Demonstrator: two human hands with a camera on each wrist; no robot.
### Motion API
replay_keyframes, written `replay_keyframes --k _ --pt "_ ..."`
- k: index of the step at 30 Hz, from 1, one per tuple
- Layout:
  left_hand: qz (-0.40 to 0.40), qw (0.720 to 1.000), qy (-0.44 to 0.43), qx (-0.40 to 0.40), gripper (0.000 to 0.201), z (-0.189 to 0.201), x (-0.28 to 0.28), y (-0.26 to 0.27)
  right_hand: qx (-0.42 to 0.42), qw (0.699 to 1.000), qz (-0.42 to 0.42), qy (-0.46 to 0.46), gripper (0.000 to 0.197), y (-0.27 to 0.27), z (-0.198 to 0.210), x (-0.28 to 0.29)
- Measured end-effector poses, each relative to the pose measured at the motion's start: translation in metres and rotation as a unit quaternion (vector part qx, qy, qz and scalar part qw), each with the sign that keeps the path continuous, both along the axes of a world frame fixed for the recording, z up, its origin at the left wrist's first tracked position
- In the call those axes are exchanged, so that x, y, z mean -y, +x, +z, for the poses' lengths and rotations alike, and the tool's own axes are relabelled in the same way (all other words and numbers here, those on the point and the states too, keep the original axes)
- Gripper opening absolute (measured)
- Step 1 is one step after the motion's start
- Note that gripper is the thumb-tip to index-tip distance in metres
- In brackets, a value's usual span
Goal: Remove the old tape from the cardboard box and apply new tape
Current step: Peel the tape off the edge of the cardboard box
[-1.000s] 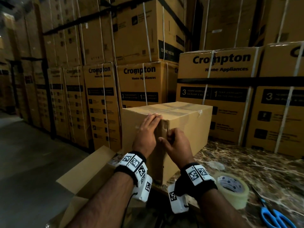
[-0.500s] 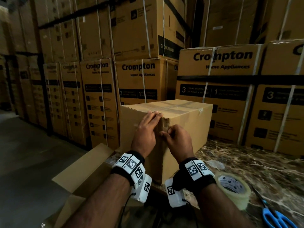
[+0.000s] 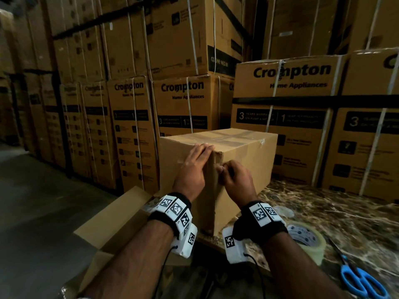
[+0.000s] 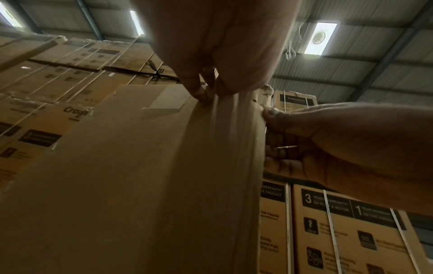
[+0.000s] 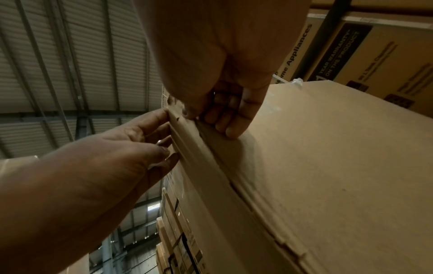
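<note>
A plain cardboard box [image 3: 244, 160] stands on the marble table [image 3: 323, 212], with glossy old tape [image 3: 232, 136] across its top. My left hand [image 3: 204, 147] lies flat on the box's left face, fingers straight, tips at the near upper corner. My right hand [image 3: 221, 169] is curled at the near vertical corner, thumb and fingers pinching at the tape strip [image 5: 187, 140] along that edge. The left wrist view shows my left fingertips [image 4: 201, 94] on the box [image 4: 140, 185]. In the right wrist view my right fingers [image 5: 230, 126] rest on the right face of the box [image 5: 316, 166].
A roll of tape [image 3: 306, 238] lies on the table by my right wrist, and blue-handled scissors [image 3: 362, 281] lie at the front right. A flattened carton [image 3: 112, 223] leans below the table's left edge. Strapped stacks of printed cartons [image 3: 302, 117] wall in the back and left.
My right hand has crept slightly up the box's corner, working at the tape. The left hand has stayed pressed on the left face.
</note>
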State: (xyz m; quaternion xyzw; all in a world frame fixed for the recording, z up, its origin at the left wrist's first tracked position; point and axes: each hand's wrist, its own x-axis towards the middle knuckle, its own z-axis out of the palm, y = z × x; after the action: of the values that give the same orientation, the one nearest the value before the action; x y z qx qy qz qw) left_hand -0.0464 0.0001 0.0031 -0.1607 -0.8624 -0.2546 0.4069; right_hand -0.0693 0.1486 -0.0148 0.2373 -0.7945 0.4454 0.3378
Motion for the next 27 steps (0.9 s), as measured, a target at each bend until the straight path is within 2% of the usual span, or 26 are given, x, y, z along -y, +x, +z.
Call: replay_keyframes --k 3,6,8,11,18,21,24,27 --pt "0.018 1.0 -0.001 0.013 0.077 0.0 -0.003 0.005 0.016 1.0 0.017 -0.01 0.019 0.006 0.001 -0.001" --pt "0.02 1.0 -0.011 0.02 0.073 0.001 -0.003 0.008 0.042 0.999 -0.003 0.033 0.031 0.008 0.0 0.0" --pt "0.019 1.0 -0.007 0.021 0.072 0.001 -0.003 0.008 0.05 0.996 -0.027 0.062 0.033 0.008 0.0 0.002" --pt "0.016 1.0 0.007 0.007 0.071 0.0 -0.005 0.006 0.047 0.995 -0.042 0.074 0.027 0.009 0.002 0.002" --pt "0.0 1.0 0.01 -0.017 0.07 -0.003 -0.004 0.002 0.023 0.996 -0.018 0.087 0.011 0.007 -0.003 -0.001" --pt "0.0 1.0 0.012 -0.021 0.071 -0.004 -0.005 0.001 0.031 0.998 0.005 0.054 0.016 0.007 -0.008 -0.005" --pt "0.004 0.999 0.013 -0.029 0.073 -0.006 -0.006 -0.001 0.046 0.998 0.005 0.043 0.012 0.01 -0.011 -0.004" --pt "0.014 0.999 0.021 -0.03 0.074 -0.007 -0.008 0.0 0.066 0.996 -0.014 0.058 0.029 0.012 -0.015 0.001"
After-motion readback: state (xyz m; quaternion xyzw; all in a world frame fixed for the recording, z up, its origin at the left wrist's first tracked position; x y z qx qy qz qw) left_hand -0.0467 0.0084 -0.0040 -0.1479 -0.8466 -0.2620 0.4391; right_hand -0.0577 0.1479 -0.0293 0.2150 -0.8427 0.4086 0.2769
